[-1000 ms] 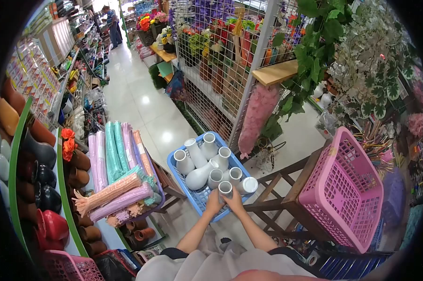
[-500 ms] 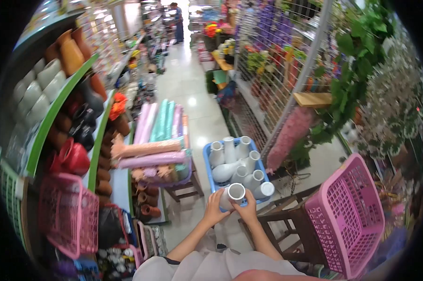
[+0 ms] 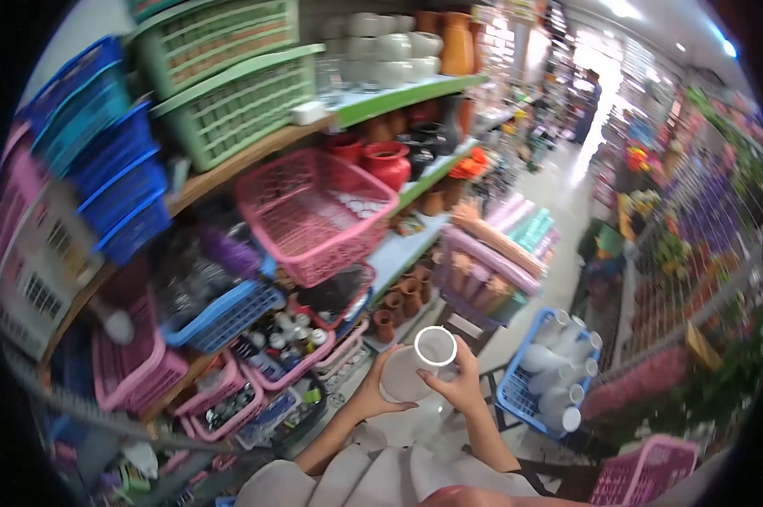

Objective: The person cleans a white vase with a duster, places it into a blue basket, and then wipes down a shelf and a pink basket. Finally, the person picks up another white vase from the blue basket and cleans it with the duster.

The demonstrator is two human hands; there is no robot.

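Note:
A white vase (image 3: 403, 377) with a round open mouth is held in front of me, tilted so its rim faces up toward the camera. My left hand (image 3: 368, 397) curves around the lower left of its body. Fingers and thumb of my right hand (image 3: 463, 389) grip it near the neck on the right. To the right, a blue basket (image 3: 511, 382) holds several similar white vases (image 3: 559, 374), some standing and some leaning.
Left shelves carry a pink basket (image 3: 292, 232), green baskets (image 3: 237, 110), red vases (image 3: 387, 165) and brown pots (image 3: 409, 294). Wrapped rolls (image 3: 495, 253) lie on a stand ahead. A wire rack (image 3: 694, 270) lines the right side. A person (image 3: 586, 106) stands far down the aisle.
My view has swung left toward the shelves. Both hands have carried the white vase away from the blue basket, which now sits farther to the right.

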